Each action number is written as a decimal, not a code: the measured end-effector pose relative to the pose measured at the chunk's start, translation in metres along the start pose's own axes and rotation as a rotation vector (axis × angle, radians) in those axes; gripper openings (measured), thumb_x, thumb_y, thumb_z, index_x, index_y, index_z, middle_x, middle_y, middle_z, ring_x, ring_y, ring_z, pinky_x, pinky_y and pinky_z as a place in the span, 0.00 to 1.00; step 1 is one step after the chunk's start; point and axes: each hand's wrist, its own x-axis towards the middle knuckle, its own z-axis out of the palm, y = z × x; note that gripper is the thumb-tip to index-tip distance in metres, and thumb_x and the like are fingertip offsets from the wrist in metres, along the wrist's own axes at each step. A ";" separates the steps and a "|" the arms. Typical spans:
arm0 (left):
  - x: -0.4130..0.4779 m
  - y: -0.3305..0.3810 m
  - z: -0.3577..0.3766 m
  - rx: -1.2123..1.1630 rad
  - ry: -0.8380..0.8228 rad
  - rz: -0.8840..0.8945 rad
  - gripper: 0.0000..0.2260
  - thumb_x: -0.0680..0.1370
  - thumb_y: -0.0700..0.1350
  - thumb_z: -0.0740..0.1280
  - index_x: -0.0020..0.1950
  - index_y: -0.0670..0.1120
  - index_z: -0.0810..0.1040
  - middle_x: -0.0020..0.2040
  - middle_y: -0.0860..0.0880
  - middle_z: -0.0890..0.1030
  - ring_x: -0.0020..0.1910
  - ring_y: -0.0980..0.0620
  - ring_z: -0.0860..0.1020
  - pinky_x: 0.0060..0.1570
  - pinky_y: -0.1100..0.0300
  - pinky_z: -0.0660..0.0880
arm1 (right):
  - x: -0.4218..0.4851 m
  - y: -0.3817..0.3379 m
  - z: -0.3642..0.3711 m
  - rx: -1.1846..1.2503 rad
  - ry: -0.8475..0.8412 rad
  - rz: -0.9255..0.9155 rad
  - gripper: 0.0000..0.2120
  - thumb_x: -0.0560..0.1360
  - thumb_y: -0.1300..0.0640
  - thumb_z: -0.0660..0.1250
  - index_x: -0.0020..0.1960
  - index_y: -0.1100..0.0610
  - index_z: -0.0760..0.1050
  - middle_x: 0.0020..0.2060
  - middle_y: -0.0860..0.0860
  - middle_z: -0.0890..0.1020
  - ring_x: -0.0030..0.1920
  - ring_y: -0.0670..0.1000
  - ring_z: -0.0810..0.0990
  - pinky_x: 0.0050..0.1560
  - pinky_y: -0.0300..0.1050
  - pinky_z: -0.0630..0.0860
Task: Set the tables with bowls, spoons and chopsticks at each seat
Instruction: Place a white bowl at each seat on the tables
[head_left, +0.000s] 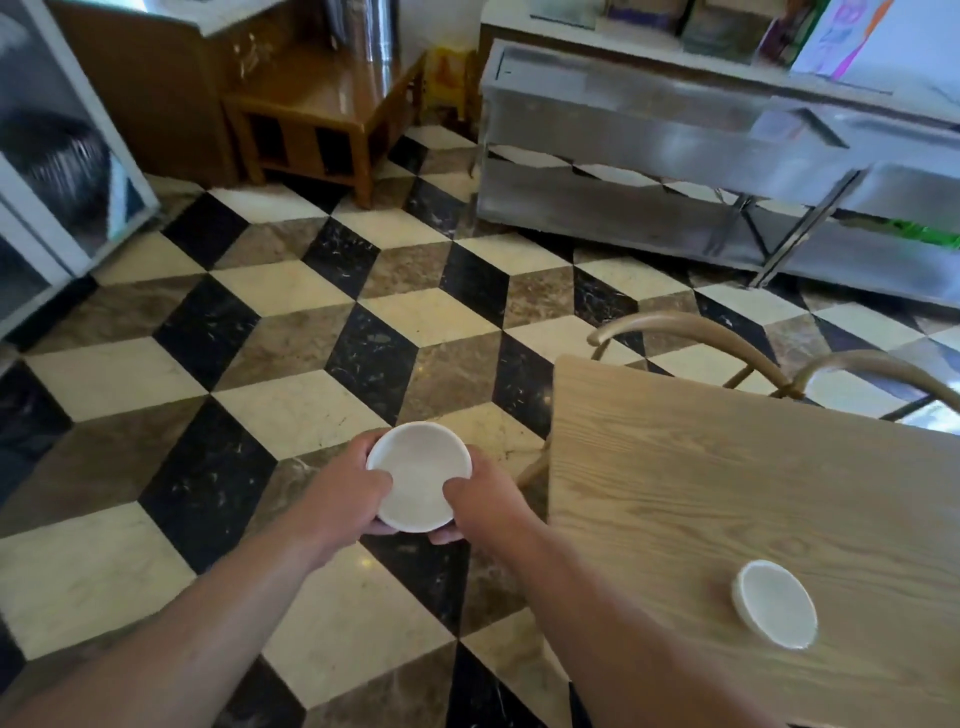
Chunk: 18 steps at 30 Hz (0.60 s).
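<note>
My left hand (343, 493) and right hand (483, 493) both grip the white bowl (420, 477) above the floor (291, 405), left of the worktop (727, 493); it looks hard, glossy and breakable; thumbs over the rim, fingers beneath seems safest.

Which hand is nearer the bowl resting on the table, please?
Right. The right hand holds a second bowl left of the table bowl; the left hand sits farther left.
</note>
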 end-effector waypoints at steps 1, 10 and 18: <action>0.006 0.001 -0.019 0.020 0.009 0.011 0.23 0.83 0.39 0.68 0.69 0.65 0.69 0.60 0.56 0.73 0.56 0.48 0.74 0.35 0.57 0.86 | 0.004 -0.015 0.014 -0.014 -0.009 -0.001 0.23 0.81 0.58 0.72 0.63 0.36 0.66 0.48 0.39 0.74 0.47 0.55 0.86 0.39 0.49 0.89; 0.082 0.024 -0.064 0.097 -0.053 0.031 0.23 0.82 0.40 0.68 0.67 0.66 0.69 0.58 0.61 0.73 0.54 0.51 0.74 0.29 0.63 0.82 | 0.060 -0.072 0.028 0.037 -0.033 0.032 0.21 0.82 0.60 0.70 0.64 0.38 0.67 0.51 0.42 0.75 0.47 0.56 0.87 0.36 0.43 0.87; 0.202 0.103 -0.047 0.269 -0.181 0.066 0.25 0.83 0.35 0.64 0.73 0.61 0.69 0.63 0.50 0.72 0.51 0.53 0.73 0.29 0.62 0.82 | 0.168 -0.101 -0.021 0.198 -0.024 0.053 0.21 0.82 0.62 0.68 0.64 0.39 0.68 0.54 0.45 0.76 0.45 0.56 0.90 0.38 0.47 0.88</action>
